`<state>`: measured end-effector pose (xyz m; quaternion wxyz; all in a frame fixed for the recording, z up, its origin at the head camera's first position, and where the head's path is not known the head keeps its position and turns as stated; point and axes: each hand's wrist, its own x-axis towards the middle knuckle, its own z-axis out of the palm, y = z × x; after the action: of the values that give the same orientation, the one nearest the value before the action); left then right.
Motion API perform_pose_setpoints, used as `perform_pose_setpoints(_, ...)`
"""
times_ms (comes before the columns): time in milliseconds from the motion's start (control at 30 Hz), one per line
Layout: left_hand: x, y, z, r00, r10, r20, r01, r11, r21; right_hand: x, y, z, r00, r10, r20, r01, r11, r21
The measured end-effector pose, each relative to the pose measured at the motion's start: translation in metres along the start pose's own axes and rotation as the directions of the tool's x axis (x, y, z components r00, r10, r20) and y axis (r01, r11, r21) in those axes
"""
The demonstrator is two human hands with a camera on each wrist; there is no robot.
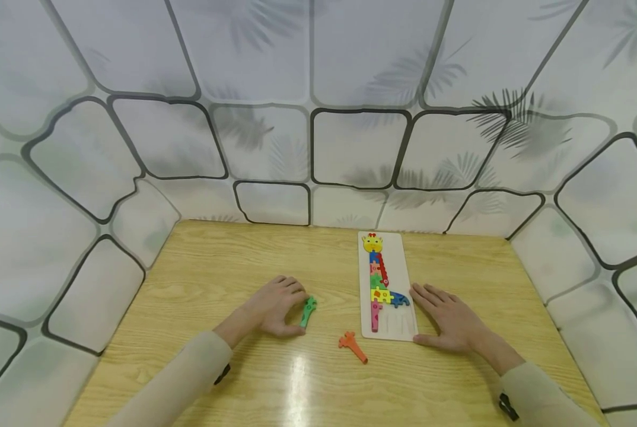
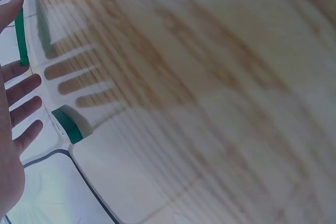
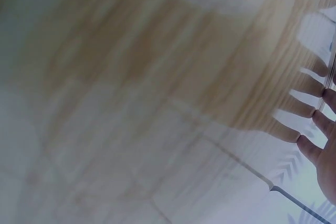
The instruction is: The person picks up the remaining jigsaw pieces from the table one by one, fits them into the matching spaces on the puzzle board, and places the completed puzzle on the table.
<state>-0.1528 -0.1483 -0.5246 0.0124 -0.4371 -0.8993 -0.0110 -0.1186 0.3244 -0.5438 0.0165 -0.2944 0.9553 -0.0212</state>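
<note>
My left hand pinches a green puzzle piece lengthwise between thumb and forefinger, low over the table. In the left wrist view, that green piece spans from thumb to forefinger, and the other fingers are spread. A white puzzle board holds a giraffe of coloured pieces: yellow head, red mane, yellow body piece, blue piece and one pink leg. My right hand lies flat with straight fingers, fingertips and thumb at the board's right edge. An orange puzzle piece lies left of the board's lower corner.
In the left wrist view, another green item sits beyond the little finger; the head view does not show it. The glossy wooden table is bounded at the back and sides by pale stone-patterned walls.
</note>
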Motion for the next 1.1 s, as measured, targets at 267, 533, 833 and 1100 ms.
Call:
perform_pose_setpoints(267,0.005,0.006,-0.005,1.000,-0.005,-0.022,0.005,1.000,0.013,0.001,0.001,0.000,1.000,0.000,0.005,0.000,1.000,0.002)
perform_pose_setpoints(533,0.014,0.014,-0.006,0.999,-0.035,0.019,0.035,0.999,0.032,0.001,0.000,-0.004,1.000,-0.010,-0.018,0.010,1.000,-0.006)
perform_pose_setpoints(833,0.025,0.026,-0.007,0.999,-0.032,-0.002,0.032,0.999,0.031,0.001,0.000,-0.002,1.000,-0.006,-0.014,0.006,1.000,-0.002)
perform_pose_setpoints(1100,0.034,0.035,-0.007,0.999,-0.026,-0.040,0.028,0.999,0.045,0.001,0.000,-0.001,1.000,0.009,0.014,-0.009,1.000,0.017)
